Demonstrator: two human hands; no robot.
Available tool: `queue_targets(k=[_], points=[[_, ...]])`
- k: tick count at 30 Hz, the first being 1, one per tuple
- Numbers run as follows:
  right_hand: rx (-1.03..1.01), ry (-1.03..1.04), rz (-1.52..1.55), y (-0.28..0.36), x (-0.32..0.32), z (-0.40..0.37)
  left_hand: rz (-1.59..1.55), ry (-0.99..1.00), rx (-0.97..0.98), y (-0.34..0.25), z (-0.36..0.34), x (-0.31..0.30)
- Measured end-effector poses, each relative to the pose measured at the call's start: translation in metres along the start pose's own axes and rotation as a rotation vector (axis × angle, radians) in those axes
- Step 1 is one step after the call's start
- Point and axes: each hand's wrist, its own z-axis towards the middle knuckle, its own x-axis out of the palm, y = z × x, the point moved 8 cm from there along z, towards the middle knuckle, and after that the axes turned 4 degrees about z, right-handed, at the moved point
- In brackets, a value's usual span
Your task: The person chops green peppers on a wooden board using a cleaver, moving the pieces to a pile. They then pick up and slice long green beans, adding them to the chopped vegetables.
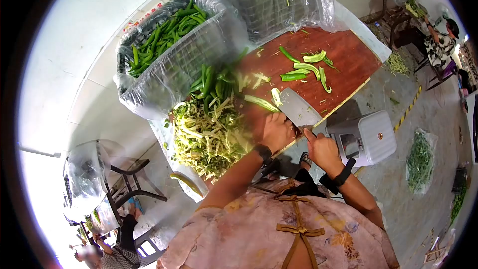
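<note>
In the head view my right hand (323,152) grips the handle of a cleaver (297,108), whose broad blade lies low over the red-brown board (348,52). My left hand (277,132) is beside the blade's heel with its fingers bent together; what is under them is hidden. Just beyond those fingers lies a split green pepper (261,103), its pale inside showing. Several more split pepper pieces (309,67) are scattered farther up the board. To the left of my left hand rises a heap of pale pepper scraps (211,137), with whole green peppers (211,85) behind it.
A plastic-lined crate (194,45) of green peppers and a second lined crate (274,12) stand along the far side. A white appliance (366,137) is right of the board. Greens on plastic (421,162) lie on the floor. Other people sit at far right and lower left.
</note>
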Motion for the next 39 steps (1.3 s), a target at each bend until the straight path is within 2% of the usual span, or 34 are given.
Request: queue_targets(k=[5, 8, 10, 12, 14, 17, 19, 23, 25, 27, 29, 34, 36, 37, 39], points=[[-0.031, 0.003, 0.009, 0.000, -0.005, -0.006, -0.015, -0.012, 0.013, 0.001, 0.001, 0.001], [-0.076, -0.042, 0.016, 0.003, 0.014, 0.034, 0.032, 0.003, 0.001, -0.001, -0.001, 0.001], [-0.075, -0.045, 0.055, 0.013, 0.002, 0.063, 0.015, 0.083, -0.018, -0.001, 0.002, -0.001], [-0.073, -0.046, 0.093, 0.019, -0.014, 0.086, 0.038, 0.064, -0.010, 0.003, 0.000, 0.002], [0.004, -0.169, 0.257, 0.013, -0.036, 0.097, 0.048, 0.050, -0.006, 0.003, -0.002, 0.006], [0.028, -0.248, 0.369, -0.006, -0.054, 0.101, 0.052, -0.010, -0.018, 0.004, -0.001, 0.004], [0.021, -0.254, 0.340, -0.013, -0.063, 0.085, 0.044, -0.010, -0.007, 0.003, -0.001, 0.005], [0.147, -0.168, 0.436, -0.034, -0.060, 0.027, 0.022, -0.026, 0.048, 0.006, 0.005, 0.000], [0.204, -0.154, 0.443, -0.047, -0.048, -0.004, 0.191, 0.133, -0.023, 0.038, 0.022, 0.018], [0.178, -0.215, 0.415, -0.053, -0.043, -0.031, 0.090, 0.057, -0.032, 0.062, 0.036, 0.019], [0.218, -0.215, 0.415, -0.053, -0.045, -0.051, 0.189, -0.135, 0.062, 0.066, 0.046, 0.004], [0.275, -0.257, 0.432, -0.057, -0.045, -0.082, 0.276, -0.146, 0.192, 0.053, 0.062, 0.000], [0.302, -0.258, 0.429, -0.058, -0.045, -0.085, 0.383, 0.268, -0.083, 0.056, 0.066, 0.021], [0.306, -0.242, 0.413, -0.057, -0.045, -0.085, 0.384, 0.266, -0.080, 0.047, 0.065, 0.019], [0.309, -0.228, 0.397, -0.056, -0.043, -0.085, 0.128, 0.436, -0.238, 0.040, 0.054, 0.031]])
